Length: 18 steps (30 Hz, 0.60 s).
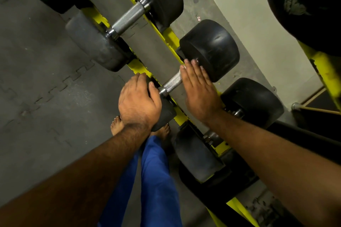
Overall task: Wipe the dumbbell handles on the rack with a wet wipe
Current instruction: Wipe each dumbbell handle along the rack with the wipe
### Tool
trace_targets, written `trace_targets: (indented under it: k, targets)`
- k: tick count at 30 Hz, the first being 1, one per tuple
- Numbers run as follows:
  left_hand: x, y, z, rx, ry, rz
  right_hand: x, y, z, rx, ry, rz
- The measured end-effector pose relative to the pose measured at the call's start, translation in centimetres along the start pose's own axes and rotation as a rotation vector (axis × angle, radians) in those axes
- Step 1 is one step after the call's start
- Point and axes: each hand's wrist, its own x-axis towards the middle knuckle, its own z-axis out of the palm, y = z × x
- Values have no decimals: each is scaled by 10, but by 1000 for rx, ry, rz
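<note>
On the yellow painted steel rack (170,37), seen from the head camera, a dumbbell with a knurled chrome handle (172,81) and round black rubber heads lies across the rails. Curled over its near, matte head (164,111), the left hand (137,100) grips it, thumb by the collar. With straight fingers together, the right hand (198,88) lies flat over the handle's far end, against the smooth far head (212,49). No wipe shows. Grey interlocking rubber floor tiles (46,79) lie below.

Probably a gym, racked dumbbells (129,16), rubber mats (46,79)
</note>
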Motion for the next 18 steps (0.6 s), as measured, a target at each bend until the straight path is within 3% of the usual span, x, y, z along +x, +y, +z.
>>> trace_targets:
  k: [6,8,11,16,18]
  targets:
    - [0,1,0,-3,0,2,-20,-18,15,63,-5,-362]
    - [-1,1,1,-2,4,2,-14,-5,16,-30,40,-287]
    - [-1,0,1,4,8,-6,-13,-10,18,20,111,-68]
    - [0,1,1,-7,1,-1,-20,-17,25,87,53,-414]
    - [-1,1,0,-8,11,11,-15,-1,24,-12,85,-332]
